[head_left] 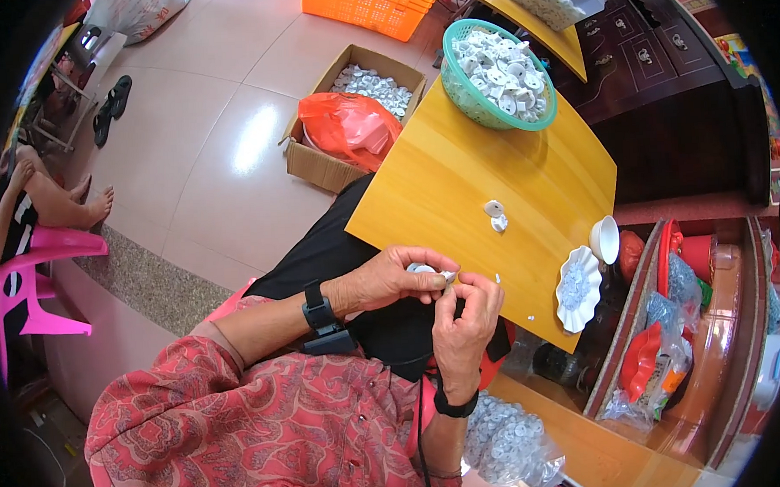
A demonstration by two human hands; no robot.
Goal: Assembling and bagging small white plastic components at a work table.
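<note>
My left hand [393, 276] is closed on a small round white plastic part [421, 268], held by thumb and fingers at the table's near edge. My right hand [465, 323] meets it there in a pinch; whatever sits between those fingertips is too small to make out. Two more white plastic parts [497, 215] lie together on the yellow wooden table [414, 186]. Tiny white bits are scattered close to my right hand. Further right, a scalloped white dish [590, 274] holds small clear pieces, beside a white bowl [606, 241].
A green basket [462, 95] heaped with white parts stands at the table's far end. Beyond the left edge, a cardboard box [310, 162] contains more parts and a red plastic bag [350, 128]. A clear bag of discs [507, 439] is below my right forearm. Another person's legs [57, 197] show at left.
</note>
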